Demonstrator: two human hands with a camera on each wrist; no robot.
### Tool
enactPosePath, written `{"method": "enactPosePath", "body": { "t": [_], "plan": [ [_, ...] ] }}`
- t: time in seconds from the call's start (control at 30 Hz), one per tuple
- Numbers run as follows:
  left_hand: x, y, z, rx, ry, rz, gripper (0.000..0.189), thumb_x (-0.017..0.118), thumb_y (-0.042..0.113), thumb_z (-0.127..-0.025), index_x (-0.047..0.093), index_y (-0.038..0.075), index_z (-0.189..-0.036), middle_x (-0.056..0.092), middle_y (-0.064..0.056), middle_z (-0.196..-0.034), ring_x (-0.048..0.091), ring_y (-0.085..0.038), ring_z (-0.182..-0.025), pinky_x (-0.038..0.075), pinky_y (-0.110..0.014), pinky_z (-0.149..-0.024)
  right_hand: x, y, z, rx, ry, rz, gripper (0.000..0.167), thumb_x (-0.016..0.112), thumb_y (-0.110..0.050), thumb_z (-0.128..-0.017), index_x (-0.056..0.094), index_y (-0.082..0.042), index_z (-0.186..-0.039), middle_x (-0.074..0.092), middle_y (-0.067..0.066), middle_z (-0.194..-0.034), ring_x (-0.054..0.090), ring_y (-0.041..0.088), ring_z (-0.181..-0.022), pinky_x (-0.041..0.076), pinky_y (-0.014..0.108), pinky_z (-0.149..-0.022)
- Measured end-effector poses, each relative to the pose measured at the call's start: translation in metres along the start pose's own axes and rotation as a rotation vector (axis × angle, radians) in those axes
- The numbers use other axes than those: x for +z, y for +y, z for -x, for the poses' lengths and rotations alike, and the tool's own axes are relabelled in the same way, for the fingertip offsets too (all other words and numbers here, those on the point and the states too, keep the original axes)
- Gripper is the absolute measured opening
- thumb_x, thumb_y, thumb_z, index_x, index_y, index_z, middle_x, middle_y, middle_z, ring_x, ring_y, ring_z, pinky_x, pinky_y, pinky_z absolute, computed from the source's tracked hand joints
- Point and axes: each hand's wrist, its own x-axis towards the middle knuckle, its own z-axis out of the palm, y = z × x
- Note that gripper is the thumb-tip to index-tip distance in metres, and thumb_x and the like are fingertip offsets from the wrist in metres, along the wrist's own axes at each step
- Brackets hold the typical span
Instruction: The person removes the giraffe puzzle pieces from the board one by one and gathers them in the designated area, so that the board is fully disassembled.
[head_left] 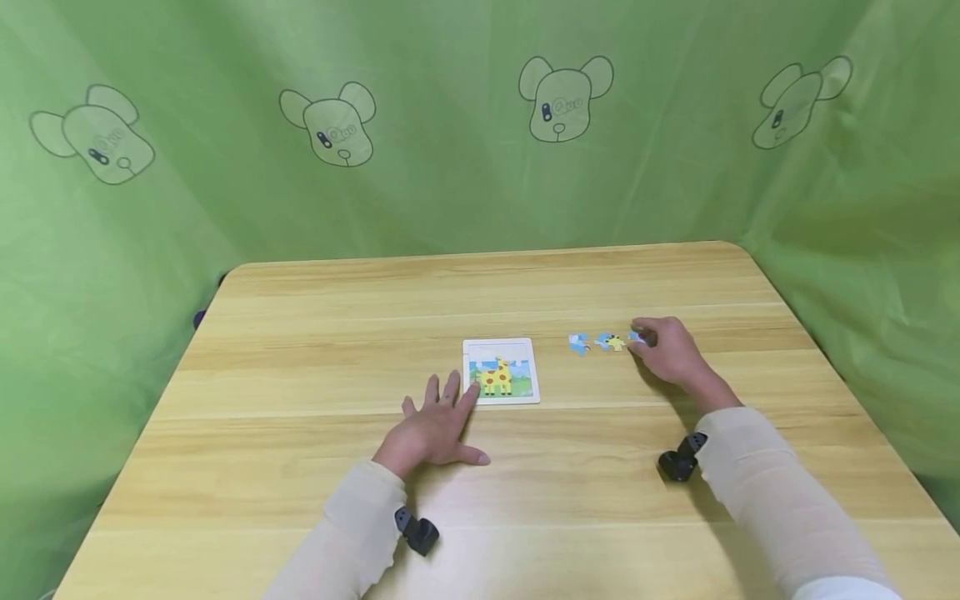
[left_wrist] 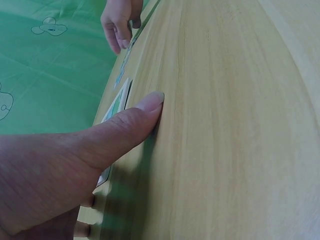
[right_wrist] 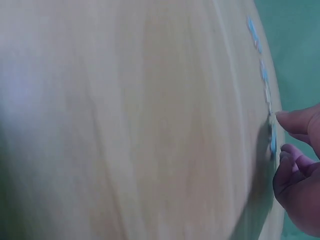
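Observation:
On the table lies a white-framed jigsaw puzzle board (head_left: 500, 398) with a yellow giraffe picture; the lower part is filled and the upper part shows bare white. My left hand (head_left: 435, 429) is spread flat with its fingertips at the board's left edge and lower left corner, its thumb (left_wrist: 132, 117) stretched out over the wood. To the right of the board, my right hand (head_left: 670, 352) reaches down with bent fingers, thumb and fingertips parted around a blue puzzle piece (right_wrist: 273, 137). That piece appears low at the table between the fingertips.
Beside the right hand, in a row towards the board, lie a blue-and-yellow puzzle piece (head_left: 613, 342) and a blue one (head_left: 578, 343). The wooden table (head_left: 300, 350) meets green curtains (head_left: 450, 200) with bear-head outlines at the back and sides.

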Motion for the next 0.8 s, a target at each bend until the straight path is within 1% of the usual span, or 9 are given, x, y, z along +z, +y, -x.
{"method": "enactPosePath", "body": {
  "t": [0.17, 0.2, 0.27, 0.43, 0.47, 0.57, 0.8],
  "plan": [
    [0.0, 0.0, 0.0, -0.003, 0.002, 0.002, 0.108, 0.062, 0.07, -0.072, 0.007, 0.024, -0.153, -0.001, -0.012, -0.159, 0.0, -0.044, -0.142, 0.014, -0.072, -0.102, 0.002, -0.013, -0.001, 0.02, 0.004, -0.059, 0.047, 0.055, -0.011, -0.094, 0.044, 0.009, -0.135, 0.042, 0.034, -0.128, 0.047, 0.045, -0.111, 0.039, 0.059, -0.094],
    [0.0, 0.0, 0.0, -0.002, 0.001, 0.002, 0.108, 0.062, 0.07, -0.072, 0.007, 0.024, -0.153, -0.002, -0.012, -0.159, 0.0, -0.044, -0.142, 0.014, -0.072, -0.102, 0.003, -0.015, -0.002, 0.028, -0.001, -0.072, 0.047, 0.054, -0.013, -0.094, 0.043, 0.007, -0.135, 0.039, 0.033, -0.131, 0.045, 0.046, -0.114, 0.039, 0.059, -0.094],
    [0.0, 0.0, 0.0, 0.0, 0.001, 0.0, 0.108, 0.062, 0.07, -0.072, 0.007, 0.024, -0.153, -0.001, -0.013, -0.159, 0.0, -0.044, -0.142, 0.015, -0.072, -0.102, 0.006, -0.022, -0.003, 0.038, -0.014, -0.09, 0.048, 0.054, -0.015, -0.095, 0.043, 0.005, -0.137, 0.039, 0.031, -0.132, 0.046, 0.044, -0.113, 0.042, 0.056, -0.092],
    [-0.001, 0.0, 0.001, -0.002, 0.002, 0.001, 0.108, 0.062, 0.07, -0.072, 0.007, 0.024, -0.153, -0.001, -0.013, -0.159, 0.0, -0.044, -0.142, 0.014, -0.072, -0.102, 0.018, -0.041, -0.008, 0.014, -0.048, -0.119, 0.047, 0.055, -0.016, -0.095, 0.044, 0.002, -0.137, 0.043, 0.026, -0.13, 0.051, 0.039, -0.11, 0.047, 0.051, -0.087],
    [-0.001, -0.001, 0.0, -0.004, 0.001, 0.001, 0.108, 0.062, 0.069, -0.072, 0.007, 0.024, -0.153, -0.002, -0.012, -0.159, 0.0, -0.044, -0.142, 0.014, -0.072, -0.102, 0.021, -0.046, -0.009, 0.007, -0.053, -0.12, 0.047, 0.056, -0.017, -0.094, 0.045, 0.002, -0.136, 0.044, 0.025, -0.129, 0.052, 0.038, -0.109, 0.044, 0.051, -0.089],
    [-0.002, 0.0, 0.001, -0.006, 0.001, 0.006, 0.108, 0.062, 0.069, -0.072, 0.007, 0.024, -0.153, -0.002, -0.012, -0.159, 0.0, -0.044, -0.142, 0.014, -0.072, -0.103, 0.03, -0.058, -0.012, -0.013, -0.076, -0.131, 0.046, 0.057, -0.016, -0.093, 0.047, 0.002, -0.135, 0.047, 0.024, -0.126, 0.054, 0.035, -0.105, 0.045, 0.05, -0.089],
    [-0.001, 0.001, 0.001, -0.002, -0.003, 0.013, 0.107, 0.062, 0.069, -0.072, 0.007, 0.024, -0.153, -0.002, -0.012, -0.159, -0.001, -0.044, -0.142, 0.013, -0.071, -0.103, 0.05, -0.082, -0.016, -0.064, -0.106, -0.104, 0.045, 0.059, -0.017, -0.092, 0.05, 0.001, -0.132, 0.052, 0.019, -0.118, 0.054, 0.028, -0.098, 0.047, 0.043, -0.084]
  ]
}}
